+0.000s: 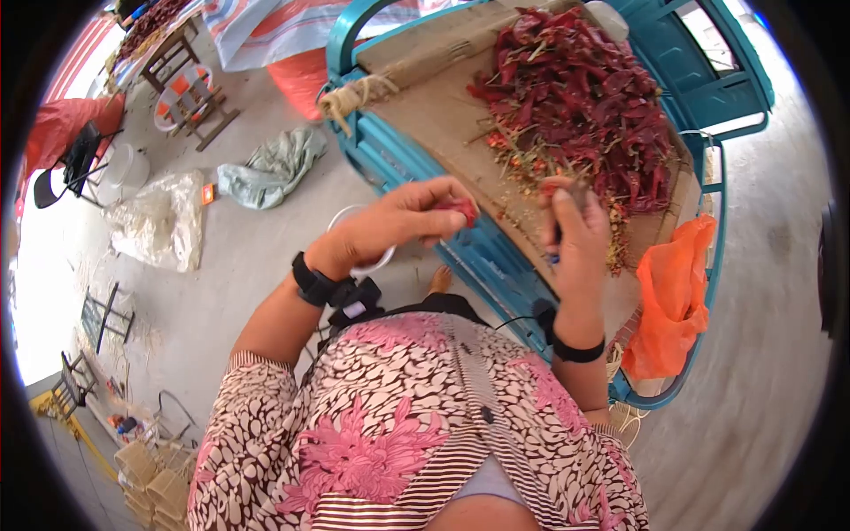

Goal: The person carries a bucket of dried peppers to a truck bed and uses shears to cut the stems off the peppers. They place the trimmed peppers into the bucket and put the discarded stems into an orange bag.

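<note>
Pinched between thumb and fingers of the left hand [412,212], just above centre toward eleven o'clock: a red chili piece [466,211]. Grasped in the right hand [580,226], between two and three o'clock: a small dark object [580,194], partly covered by the fingers and too hidden to identify. Near one to two o'clock, beyond the right hand: a heap of dried red chilies [589,106], with loose stems and yellowish bits [531,168] along the near edge, on brown cardboard [434,133] inside a teal cart [390,150]. Wound about the cart's corner at eleven o'clock: pale rope [359,97]. Draped over the cart's side at three o'clock: an orange plastic bag [668,301]. On the grey floor [221,257], at ten o'clock: a grey-green sack [273,168]; farther out, toward nine: a clear plastic bag [164,221]. Stacked near eight o'clock: tan baskets [164,487].
</note>
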`<state>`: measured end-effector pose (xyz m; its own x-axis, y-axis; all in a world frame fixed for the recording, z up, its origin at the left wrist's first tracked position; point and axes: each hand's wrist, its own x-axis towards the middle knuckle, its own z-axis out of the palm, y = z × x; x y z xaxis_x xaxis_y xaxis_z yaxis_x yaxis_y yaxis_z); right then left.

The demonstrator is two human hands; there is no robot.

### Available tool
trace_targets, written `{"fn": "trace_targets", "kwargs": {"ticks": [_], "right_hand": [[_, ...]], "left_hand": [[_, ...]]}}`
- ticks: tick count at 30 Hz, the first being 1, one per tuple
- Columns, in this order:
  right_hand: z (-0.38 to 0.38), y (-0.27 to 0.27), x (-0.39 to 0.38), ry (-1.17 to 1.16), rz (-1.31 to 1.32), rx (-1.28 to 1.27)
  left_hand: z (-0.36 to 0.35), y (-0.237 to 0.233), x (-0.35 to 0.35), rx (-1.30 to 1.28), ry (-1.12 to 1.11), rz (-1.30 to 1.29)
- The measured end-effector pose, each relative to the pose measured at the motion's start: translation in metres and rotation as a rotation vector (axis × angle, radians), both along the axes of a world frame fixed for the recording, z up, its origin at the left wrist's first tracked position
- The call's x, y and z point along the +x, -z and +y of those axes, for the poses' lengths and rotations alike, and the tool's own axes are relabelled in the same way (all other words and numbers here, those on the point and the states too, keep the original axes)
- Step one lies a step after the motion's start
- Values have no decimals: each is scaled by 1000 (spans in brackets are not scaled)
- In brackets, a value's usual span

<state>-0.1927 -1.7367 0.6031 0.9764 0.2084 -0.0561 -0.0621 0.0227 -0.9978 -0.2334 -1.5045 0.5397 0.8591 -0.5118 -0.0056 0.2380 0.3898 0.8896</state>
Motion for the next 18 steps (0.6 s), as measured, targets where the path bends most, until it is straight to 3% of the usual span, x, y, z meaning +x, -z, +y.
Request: {"fn": "trace_targets", "kwargs": {"ticks": [2,3,6,9,12,14,16,18], "right_hand": [[-16,7,0,49,-51,-120],[-24,9,-1,78,-42,-161],[-41,20,-5,123,-20,-224],[-43,30,-10,137,-1,-237],[-45,31,-10,191,-12,-262],[-51,31,-10,236,-48,-299],[-63,31,-13,288,-78,-331],[-76,30,-16,357,-78,-340]], "left_hand": [[29,21,-8,250,-134,-102],[44,28,-13,263,-158,24],[76,86,-27,408,-234,77],[84,159,-37,751,-302,60],[78,208,-36,875,-351,56],[79,263,-36,1162,-484,-339],[77,275,-34,1127,-531,-397],[62,211,-29,680,-358,57]]}}
